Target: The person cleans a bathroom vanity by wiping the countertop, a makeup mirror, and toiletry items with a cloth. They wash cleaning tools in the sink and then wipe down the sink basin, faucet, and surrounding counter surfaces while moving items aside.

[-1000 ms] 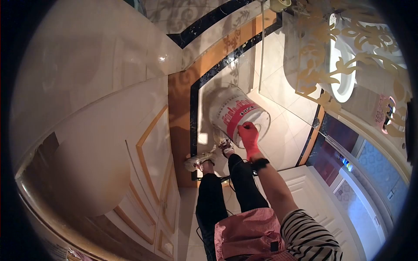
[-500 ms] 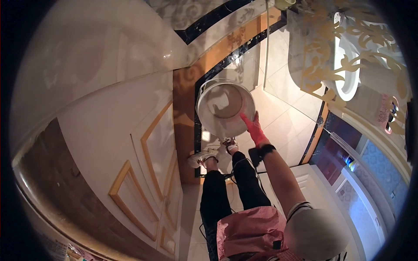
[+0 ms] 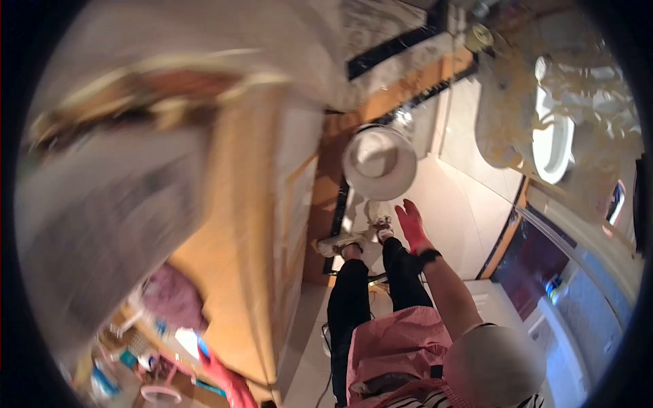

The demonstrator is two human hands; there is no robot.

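Note:
A pale round bucket point(image 3: 382, 188) stands on the floor just beyond the shoes, with something whitish inside. My right hand point(image 3: 410, 226), in a red glove with a black band at the wrist, is just below the bucket's rim and apart from it. Its fingers are stretched out, holding nothing. At the lower left, my left hand point(image 3: 223, 376), also red-gloved, is closed on a white and blue item point(image 3: 188, 343). Motion blur hides what kind of thing that is.
Left of me are a wooden cabinet side point(image 3: 238, 272), a purple cloth point(image 3: 173, 296) and a clutter of small bottles and a pink-rimmed ring point(image 3: 162, 394). A patterned glass panel point(image 3: 503, 122) stands at the right, with a white basin point(image 3: 554, 153) behind it.
My right hand has let go of the bucket's rim and drawn back. My left hand has come into view at the lower left with the white and blue item. The view has swung left.

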